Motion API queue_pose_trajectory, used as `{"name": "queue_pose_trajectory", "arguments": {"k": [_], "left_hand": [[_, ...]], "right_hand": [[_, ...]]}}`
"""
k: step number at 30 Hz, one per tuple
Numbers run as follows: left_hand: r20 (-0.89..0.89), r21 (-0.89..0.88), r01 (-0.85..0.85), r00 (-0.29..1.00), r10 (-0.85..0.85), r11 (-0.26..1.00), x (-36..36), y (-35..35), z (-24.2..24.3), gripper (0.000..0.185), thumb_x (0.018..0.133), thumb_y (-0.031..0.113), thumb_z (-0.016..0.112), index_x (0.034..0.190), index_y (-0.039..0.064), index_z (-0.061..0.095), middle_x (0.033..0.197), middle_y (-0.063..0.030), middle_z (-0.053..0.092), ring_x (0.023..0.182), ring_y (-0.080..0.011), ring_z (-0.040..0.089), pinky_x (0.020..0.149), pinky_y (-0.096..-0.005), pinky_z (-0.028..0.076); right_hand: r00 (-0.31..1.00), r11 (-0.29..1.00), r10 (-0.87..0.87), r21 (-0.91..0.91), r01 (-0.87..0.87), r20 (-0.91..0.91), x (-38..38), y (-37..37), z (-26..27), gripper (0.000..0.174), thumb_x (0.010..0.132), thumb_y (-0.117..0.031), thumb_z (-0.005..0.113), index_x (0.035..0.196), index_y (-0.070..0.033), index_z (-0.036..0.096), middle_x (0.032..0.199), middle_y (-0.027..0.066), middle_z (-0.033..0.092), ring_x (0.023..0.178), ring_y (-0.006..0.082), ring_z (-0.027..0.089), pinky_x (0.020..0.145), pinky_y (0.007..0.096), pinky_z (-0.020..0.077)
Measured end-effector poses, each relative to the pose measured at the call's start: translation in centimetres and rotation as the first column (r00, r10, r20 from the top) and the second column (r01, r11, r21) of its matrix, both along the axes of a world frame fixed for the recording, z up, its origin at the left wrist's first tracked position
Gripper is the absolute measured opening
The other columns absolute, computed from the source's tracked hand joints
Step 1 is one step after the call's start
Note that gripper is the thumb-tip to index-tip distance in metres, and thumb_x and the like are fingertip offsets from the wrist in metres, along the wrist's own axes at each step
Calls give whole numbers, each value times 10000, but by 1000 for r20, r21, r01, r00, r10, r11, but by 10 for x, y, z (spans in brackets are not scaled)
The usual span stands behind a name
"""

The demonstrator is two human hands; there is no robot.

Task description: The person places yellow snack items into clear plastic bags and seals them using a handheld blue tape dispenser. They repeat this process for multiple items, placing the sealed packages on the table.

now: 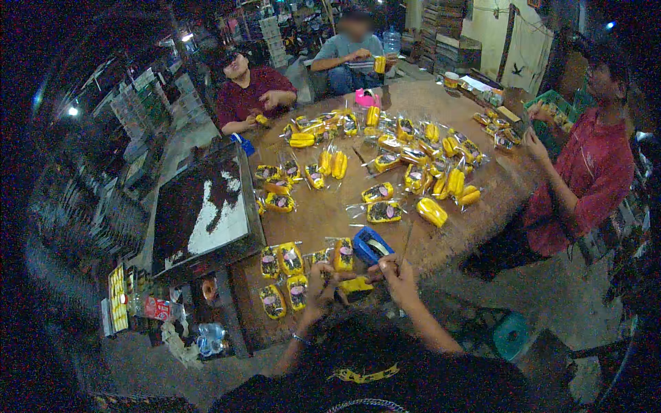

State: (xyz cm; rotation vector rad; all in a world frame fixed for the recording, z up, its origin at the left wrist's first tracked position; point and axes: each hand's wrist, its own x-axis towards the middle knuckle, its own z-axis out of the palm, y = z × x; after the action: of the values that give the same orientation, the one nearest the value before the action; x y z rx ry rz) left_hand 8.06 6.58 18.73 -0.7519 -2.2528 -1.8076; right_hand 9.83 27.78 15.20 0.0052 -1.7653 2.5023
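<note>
My left hand is at the near edge of the wooden table, beside a yellow bread roll with a dark topping; its fingers are bent and blurred, and whether they grip the roll's wrapper I cannot tell. At the front of a blue tape dispenser is my right hand, thumb and fingers brought together; what is between them is too small to make out. Several rolls in clear wrappers with pink stickers, one of them a wrapped roll, lie left of my left hand. More wrapped rolls are heaped farther back.
A dark-rimmed tray holding dark and white bits stands at the left. Farther back are a blue dispenser and a pink tape dispenser. Co-workers sit at the far left, far side and right, handling items.
</note>
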Motion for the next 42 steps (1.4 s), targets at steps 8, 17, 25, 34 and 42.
{"name": "queue_pose_trajectory", "arguments": {"k": [8, 17, 25, 34, 42], "left_hand": [[364, 232, 163, 900, -240, 959, -3, -34, -19, 440, 929, 216, 562, 1322, 30, 495, 1118, -135, 647, 917, -240, 653, 795, -353, 534], [113, -254, 58, 993, -30, 965, 4, -39, 20, 258, 845, 153, 662, 1080, 49, 685, 1094, -162, 681, 1088, -270, 619, 910, -386, 492], [392, -195, -113, 902, 183, 974, 17, 13, 49, 222, 902, 166, 642, 1055, 17, 700, 1031, -79, 695, 902, -181, 656, 792, -330, 523], [505, 312, -322, 853, 131, 894, 23, 13, 103, 361, 977, 201, 541, 1105, -135, 574, 1038, -228, 660, 912, -309, 680, 783, -389, 584], [506, 275, -141, 863, -18, 951, 18, 22, 102, 368, 993, 190, 507, 1126, -148, 570, 1062, -233, 659, 936, -302, 678, 850, -396, 571]], "right_hand": [[999, 930, 21, 367, -2, -48, -6, -15, 21, 204, 921, -62, 599, 1119, -17, 615, 895, 125, 700, 807, 165, 685, 742, 287, 544], [972, 590, 124, 802, 91, -201, 0, 8, 70, 186, 855, -148, 692, 1004, -38, 671, 905, 115, 674, 845, 243, 653, 770, 350, 493], [947, 601, 173, 791, 116, -271, 18, 37, 117, 260, 838, -228, 715, 971, -17, 643, 947, 102, 625, 871, 230, 606, 806, 337, 468], [975, 522, 9, 832, 185, -223, 29, 104, 118, 220, 866, -205, 677, 902, 10, 703, 826, 126, 690, 769, 187, 647, 707, 301, 485], [966, 558, 17, 804, 205, -258, 23, 99, 113, 234, 861, -206, 686, 905, 23, 702, 805, 124, 699, 690, 165, 641, 643, 303, 490]]}}
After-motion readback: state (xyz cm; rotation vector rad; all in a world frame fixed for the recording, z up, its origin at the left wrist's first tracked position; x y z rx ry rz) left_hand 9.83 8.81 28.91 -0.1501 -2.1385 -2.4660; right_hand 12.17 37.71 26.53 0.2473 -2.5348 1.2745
